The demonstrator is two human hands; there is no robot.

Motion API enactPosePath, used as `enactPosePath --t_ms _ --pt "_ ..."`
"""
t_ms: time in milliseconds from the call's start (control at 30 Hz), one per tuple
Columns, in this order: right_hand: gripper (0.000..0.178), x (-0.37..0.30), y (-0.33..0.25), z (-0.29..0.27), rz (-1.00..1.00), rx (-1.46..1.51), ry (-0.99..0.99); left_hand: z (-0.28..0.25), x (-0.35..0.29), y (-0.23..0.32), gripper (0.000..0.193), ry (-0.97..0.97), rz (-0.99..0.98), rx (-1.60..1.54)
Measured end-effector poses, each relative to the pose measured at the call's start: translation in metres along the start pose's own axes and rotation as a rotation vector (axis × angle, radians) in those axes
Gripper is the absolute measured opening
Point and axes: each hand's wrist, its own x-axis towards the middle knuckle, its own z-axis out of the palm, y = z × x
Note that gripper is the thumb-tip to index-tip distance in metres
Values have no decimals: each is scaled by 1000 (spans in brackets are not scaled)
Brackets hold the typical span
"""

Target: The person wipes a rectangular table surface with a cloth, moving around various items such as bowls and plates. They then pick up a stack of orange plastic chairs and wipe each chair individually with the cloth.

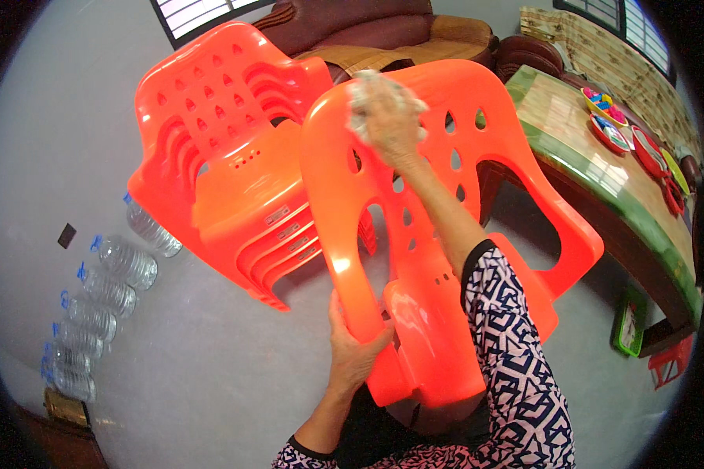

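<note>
In front of me stands an orange-red plastic armchair (pixel 446 344) with drop-shaped holes in its backrest. My left hand (pixel 356 344) grips the chair's left armrest, thumb on one side and fingers wrapped round the other. Up at the top left of the backrest, my right hand (pixel 389 125) presses a pale crumpled cloth (pixel 364 98) against the plastic. That hand is somewhat blurred and its fingers are bunched over the cloth. Just beyond, to the left, is a stack of several matching chairs (pixel 242 187).
Several large clear water bottles (pixel 125 262) with blue caps line the left wall. A long table (pixel 571 117) with a green edge holds colourful baskets on the right. Below it are a green tray (pixel 630 324) and a red stool (pixel 669 363). A brown sofa (pixel 375 31) stands behind.
</note>
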Motion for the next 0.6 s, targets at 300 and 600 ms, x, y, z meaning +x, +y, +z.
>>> enactPosePath --t_ms 300,600 --pt "41 26 -42 -13 -177 198 -136 -4 0 10 97 -37 -43 -2" --pt "41 45 87 -41 193 -131 -394 -3 -1 8 99 -32 -75 -71"
